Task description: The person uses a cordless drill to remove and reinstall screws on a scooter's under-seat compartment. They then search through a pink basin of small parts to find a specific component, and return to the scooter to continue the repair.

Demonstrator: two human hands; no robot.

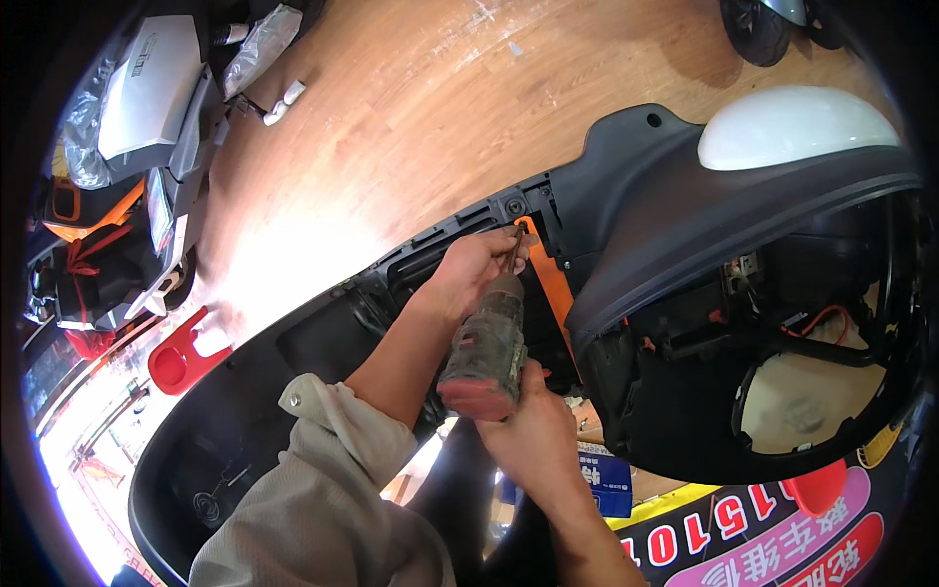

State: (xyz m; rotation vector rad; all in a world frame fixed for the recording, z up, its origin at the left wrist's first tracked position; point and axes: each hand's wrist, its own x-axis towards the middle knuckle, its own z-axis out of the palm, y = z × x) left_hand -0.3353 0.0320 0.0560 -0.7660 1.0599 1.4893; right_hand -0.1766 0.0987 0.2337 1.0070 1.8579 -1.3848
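Observation:
My right hand [533, 435] grips a grimy power drill [484, 342] with a red end, pointed away from me. At its front, the fingers of my left hand [474, 264] are closed around the long bit [511, 256]. The bit's tip meets the top of an orange strip [554, 293] set across a black plastic scooter body [254, 421]; whether a screw sits there I cannot make out. Right of the strip is a raised black housing [631, 166] carrying a glossy white cover [792, 127], with an open cavity below it holding a frame and wires.
Parked scooters [147, 88] line the left, with a red plastic part [168, 364] near them. A wheel [753, 29] stands at the top right on the wooden floor [401, 88]. A blue box [606, 489] and a printed signboard [743, 548] lie below the scooter body.

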